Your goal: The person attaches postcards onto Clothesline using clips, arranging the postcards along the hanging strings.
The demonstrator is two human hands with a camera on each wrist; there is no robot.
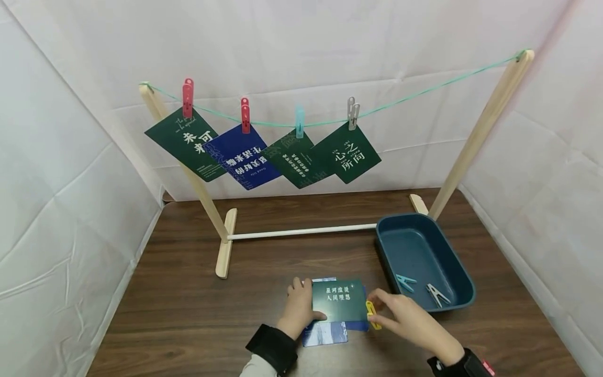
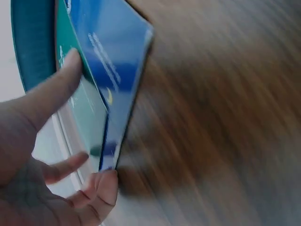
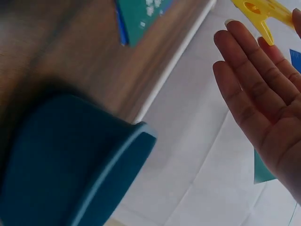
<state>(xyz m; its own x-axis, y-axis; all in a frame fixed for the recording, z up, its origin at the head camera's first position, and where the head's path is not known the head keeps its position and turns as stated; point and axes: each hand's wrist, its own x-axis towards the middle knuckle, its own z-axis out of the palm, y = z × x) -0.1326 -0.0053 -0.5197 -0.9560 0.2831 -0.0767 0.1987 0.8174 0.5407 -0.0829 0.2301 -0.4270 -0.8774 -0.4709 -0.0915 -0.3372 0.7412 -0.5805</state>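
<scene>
A green card with white lettering lies on top of a small stack at the front of the table; blue cards stick out beneath it. My left hand holds the stack's left side, its thumb over the green card and other fingers at the edge, as the left wrist view also shows. Just right of the green card, my right hand pinches a yellow clothespin between thumb and fingers. In the right wrist view the yellow clothespin is at the fingertips, apart from the cards.
Several cards, one a blue card, hang by clothespins from a green string between wooden posts. At the right stands a dark blue tray holding a light blue clothespin and a whitish clothespin.
</scene>
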